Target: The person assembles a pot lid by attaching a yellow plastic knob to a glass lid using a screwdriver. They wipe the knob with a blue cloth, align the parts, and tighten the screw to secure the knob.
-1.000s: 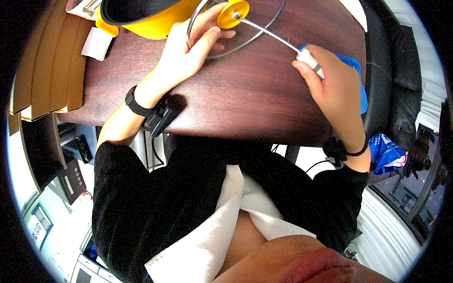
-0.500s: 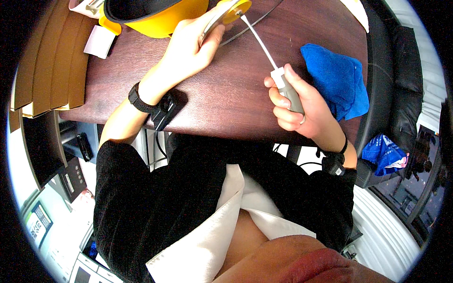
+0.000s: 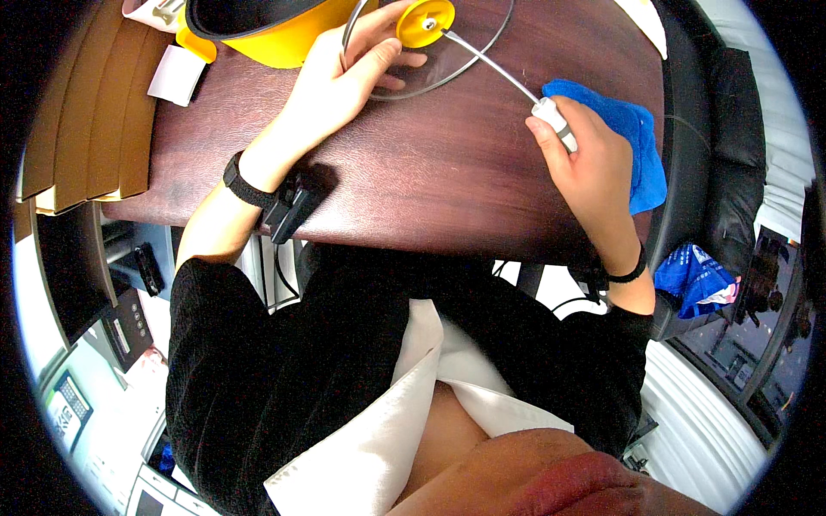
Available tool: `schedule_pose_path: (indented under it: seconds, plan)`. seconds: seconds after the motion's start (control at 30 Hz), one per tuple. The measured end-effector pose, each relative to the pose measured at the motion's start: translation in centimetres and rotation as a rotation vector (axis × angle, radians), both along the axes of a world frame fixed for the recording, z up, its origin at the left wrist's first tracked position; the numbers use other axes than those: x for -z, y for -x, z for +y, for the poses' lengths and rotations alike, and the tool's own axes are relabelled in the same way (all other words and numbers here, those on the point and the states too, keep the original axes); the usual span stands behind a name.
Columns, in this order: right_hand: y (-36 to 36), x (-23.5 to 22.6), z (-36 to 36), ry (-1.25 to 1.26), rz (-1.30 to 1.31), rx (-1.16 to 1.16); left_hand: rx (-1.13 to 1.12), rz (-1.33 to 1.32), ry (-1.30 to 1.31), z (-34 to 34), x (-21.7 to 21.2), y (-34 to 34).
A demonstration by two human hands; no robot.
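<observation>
Spanning the upper frame: dark reddish-brown wooden table [image 3: 413, 172], polished, front edge curved by the lens. Room below and beside it: office-type, w/ pale floor at lower left and dark equipment at the right rim.

Items, L to R:

1. Tan wooden slats [image 3: 82, 112] – stacked at far left, laid along the table's left end.
2. White card [image 3: 176, 76] – flat on the table, just beside the pot's handle.
3. Yellow pot [image 3: 267, 34] – black inner rim, top edge of frame, partly cut off.
4. Left hand [image 3: 340, 82] – fingers spread, pressed on the glass lid [image 3: 465, 60]; black band worn at the wrist, black clip-like device [image 3: 288, 206] hung at the table edge below it.
5. Glass lid – lying flat on the table, metal rim, yellow knob [image 3: 425, 19] at centre; near the pot, whether touching cannot be told.
6. Screwdriver [image 3: 508, 73] – thin metal shaft, tip set at the yellow knob, white handle gripped in the right hand [image 3: 589, 168], fingers closed round it.
7. Blue cloth [image 3: 632, 142] – crumpled, on the table's right end, partly hidden behind the right hand.
8. Black chair [image 3: 731, 172] – right of the table.
9. Blue patterned bag [image 3: 697, 279] – lower right, off the table.

Lower frame filled by the person's black-sleeved torso; table front edge hidden there.
</observation>
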State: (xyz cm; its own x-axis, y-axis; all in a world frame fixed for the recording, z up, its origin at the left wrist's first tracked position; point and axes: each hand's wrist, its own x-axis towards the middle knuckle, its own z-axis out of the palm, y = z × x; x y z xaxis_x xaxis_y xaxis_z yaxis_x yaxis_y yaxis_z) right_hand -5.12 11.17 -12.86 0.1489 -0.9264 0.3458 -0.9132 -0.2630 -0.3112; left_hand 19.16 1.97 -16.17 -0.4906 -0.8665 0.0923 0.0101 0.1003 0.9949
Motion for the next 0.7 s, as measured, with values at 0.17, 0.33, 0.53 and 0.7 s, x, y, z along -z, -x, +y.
schedule_pose_path:
  seconds: [0.17,0.33,0.53,0.7]
  plan:
    - [-0.03,0.11,-0.21,0.045,0.06,-0.035,0.001,0.026,-0.035,-0.09,0.24,0.14]
    - [-0.39,0.0,-0.34,0.018,0.015,-0.03,-0.003,0.007,-0.059,0.07,0.2,0.13]
    - [-0.25,0.23,-0.27,-0.037,-0.022,-0.021,0.008,-0.004,-0.057,0.11,0.23,0.26]
    - [-0.18,0.67,-0.19,-0.076,-0.113,-0.026,0.02,0.04,-0.068,-0.03,0.47,0.26]
